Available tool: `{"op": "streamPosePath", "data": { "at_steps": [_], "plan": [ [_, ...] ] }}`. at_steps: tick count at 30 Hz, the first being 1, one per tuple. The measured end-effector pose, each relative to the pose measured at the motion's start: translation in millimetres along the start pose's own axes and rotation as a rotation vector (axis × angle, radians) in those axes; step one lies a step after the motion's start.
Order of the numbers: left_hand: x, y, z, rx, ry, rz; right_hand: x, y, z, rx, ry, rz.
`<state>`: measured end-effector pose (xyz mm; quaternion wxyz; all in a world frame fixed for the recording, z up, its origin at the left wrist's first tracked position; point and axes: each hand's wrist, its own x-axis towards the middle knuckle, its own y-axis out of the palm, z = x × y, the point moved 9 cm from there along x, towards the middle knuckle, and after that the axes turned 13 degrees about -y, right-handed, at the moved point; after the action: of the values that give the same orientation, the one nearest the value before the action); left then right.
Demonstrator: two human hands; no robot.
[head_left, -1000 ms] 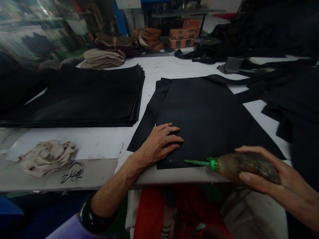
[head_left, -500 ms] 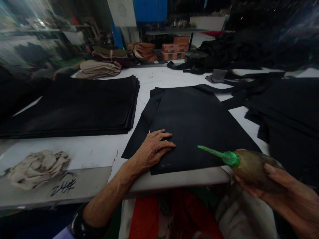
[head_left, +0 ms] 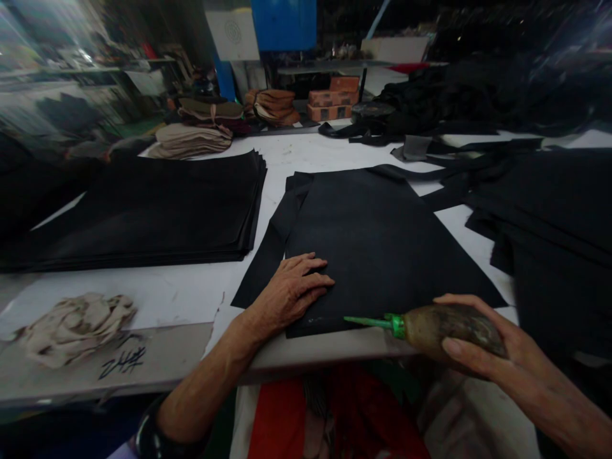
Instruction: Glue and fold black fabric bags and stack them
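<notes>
My left hand (head_left: 296, 288) lies flat with its fingers stretched out, on the lower left part of a black sheet (head_left: 363, 236) of leather-like material. Under that sheet's left side another black piece (head_left: 261, 264) sticks out. In my right hand (head_left: 482, 338) is a dirty brown squeeze bottle (head_left: 449, 331) with a long green nozzle (head_left: 370, 322). The nozzle points left, its tip at the sheet's near edge; whether it touches I cannot tell. A few faint pale marks (head_left: 315, 319) show on the sheet left of the tip.
A stack of black sheets (head_left: 157, 210) lies to the left. A crumpled beige cloth (head_left: 81, 328) rests at the table's front left. Black material (head_left: 564, 223) is heaped on the right. Folded brown pieces (head_left: 194, 140) and orange boxes (head_left: 333, 102) stand at the back.
My right hand has brought the bottle left and slightly down, so the nozzle tip is now at the sheet's near edge. My left hand stays in place on the sheet.
</notes>
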<state>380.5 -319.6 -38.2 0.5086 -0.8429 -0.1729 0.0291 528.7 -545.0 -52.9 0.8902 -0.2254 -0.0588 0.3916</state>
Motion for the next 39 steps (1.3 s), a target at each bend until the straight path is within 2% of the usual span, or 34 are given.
{"op": "streamPosePath", "data": {
  "at_steps": [5, 10, 13, 15, 19, 22, 26, 29, 31, 34, 36, 39],
  "plan": [
    [1, 0.0, 1, -0.001, -0.006, 0.004, 5, 1, 6, -0.126, -0.073, 0.019],
    [2, -0.3, 2, -0.006, -0.017, 0.012, 4, 6, 17, -0.140, -0.063, 0.042],
    [1, -0.2, 2, -0.011, -0.014, 0.013, 6, 15, 24, -0.114, -0.038, 0.058],
    [1, -0.5, 3, -0.011, -0.010, 0.008, 7, 26, 28, 0.014, -0.012, 0.070],
    [2, -1.7, 3, 0.010, -0.015, 0.005, 5, 38, 28, 0.465, 0.070, 0.051],
    [3, -1.9, 2, 0.026, -0.010, 0.012, -1, 19, 17, 0.630, 0.080, -0.050],
    [4, -3.6, 4, 0.050, -0.004, -0.014, -15, -22, -5, 0.671, 0.109, -0.205],
    [1, -15.8, 2, 0.082, 0.036, -0.137, -26, -50, -16, 0.672, 0.108, -0.299],
    [-5, -25.9, -6, 0.138, 0.073, -0.237, -35, -68, -25, 0.663, 0.109, -0.372],
    [-14, -26.5, -33, 0.260, 0.113, -0.277, -50, -91, -48, 0.641, 0.145, -0.455],
    [-17, -13.3, -61, 0.312, 0.154, -0.230, -60, -103, -65, 0.621, 0.169, -0.476],
    [-12, 16.3, -104, 0.330, 0.213, -0.179, -72, -118, -89, 0.632, 0.221, -0.550]
  ]
}}
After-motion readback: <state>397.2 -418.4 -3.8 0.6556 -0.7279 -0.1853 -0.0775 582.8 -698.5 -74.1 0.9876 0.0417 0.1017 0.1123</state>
